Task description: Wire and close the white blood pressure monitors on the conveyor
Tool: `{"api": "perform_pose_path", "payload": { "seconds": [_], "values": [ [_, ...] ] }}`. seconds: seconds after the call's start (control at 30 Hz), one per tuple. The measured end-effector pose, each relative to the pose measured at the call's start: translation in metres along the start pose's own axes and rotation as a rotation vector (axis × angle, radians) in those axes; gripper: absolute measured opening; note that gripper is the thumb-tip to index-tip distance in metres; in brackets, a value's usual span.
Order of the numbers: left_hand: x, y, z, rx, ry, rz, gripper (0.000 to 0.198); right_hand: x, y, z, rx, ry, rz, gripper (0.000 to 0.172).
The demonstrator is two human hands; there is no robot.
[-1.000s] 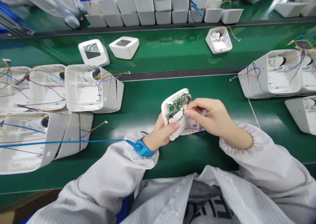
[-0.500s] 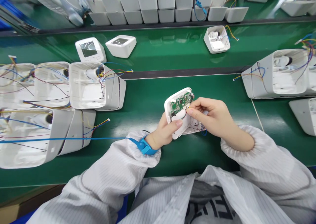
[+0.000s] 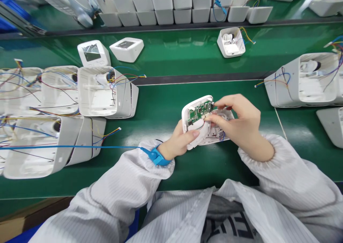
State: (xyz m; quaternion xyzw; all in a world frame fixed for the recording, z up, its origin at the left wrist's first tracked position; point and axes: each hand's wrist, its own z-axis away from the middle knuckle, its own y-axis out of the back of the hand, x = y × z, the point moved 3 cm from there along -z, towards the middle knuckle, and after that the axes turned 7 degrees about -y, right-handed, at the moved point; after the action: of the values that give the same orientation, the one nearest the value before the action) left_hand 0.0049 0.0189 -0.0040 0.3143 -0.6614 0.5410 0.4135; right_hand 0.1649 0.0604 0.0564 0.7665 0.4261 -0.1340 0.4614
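My left hand (image 3: 184, 137) is closed around a white plastic front cover (image 3: 185, 115), thumb on its inner face, and holds it tilted. A green circuit board (image 3: 199, 111) sits inside that cover. At the board's lower edge my right thumb presses by a small pale connector, while the index finger of my right hand (image 3: 235, 116) touches the board's right end; thumb and index span the board's edge. Below and behind the fingers lies an open white housing (image 3: 211, 139) with wires inside, partly hidden by my right hand. Whether the connector is fully seated cannot be made out.
Open white housings (image 3: 98, 93) with loose wires stand in rows at left, and more housings (image 3: 312, 80) at right. Two units with screens (image 3: 93, 54) and a small open housing (image 3: 230, 43) sit further back. A blue wrist-strap cord (image 3: 107, 147) runs leftward from my left wrist.
My right hand's pinch at the connector has widened, its index finger moving up to the board's right end. The cover and board have shifted slightly right, and more of the wired housing shows.
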Motion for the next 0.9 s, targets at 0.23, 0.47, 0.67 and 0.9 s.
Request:
{"api": "perform_pose_path", "payload": {
  "seconds": [0.23, 0.47, 0.67, 0.9],
  "values": [
    [0.005, -0.005, -0.001, 0.0, 0.084, 0.113, 0.054, 0.008, -0.007, -0.001, -0.122, 0.192, 0.067, 0.038],
    [0.003, -0.007, -0.001, -0.041, 0.108, 0.213, 0.048, 0.004, -0.006, 0.002, -0.052, 0.222, 0.101, 0.033],
    [0.004, -0.003, -0.004, -0.06, 0.056, 0.134, 0.048, 0.007, -0.004, -0.002, -0.08, 0.176, -0.028, 0.036],
    [0.029, 0.028, -0.022, 0.045, -0.378, -0.271, 0.066, 0.013, 0.009, -0.005, -0.144, 0.008, -0.141, 0.014]
  ]
}}
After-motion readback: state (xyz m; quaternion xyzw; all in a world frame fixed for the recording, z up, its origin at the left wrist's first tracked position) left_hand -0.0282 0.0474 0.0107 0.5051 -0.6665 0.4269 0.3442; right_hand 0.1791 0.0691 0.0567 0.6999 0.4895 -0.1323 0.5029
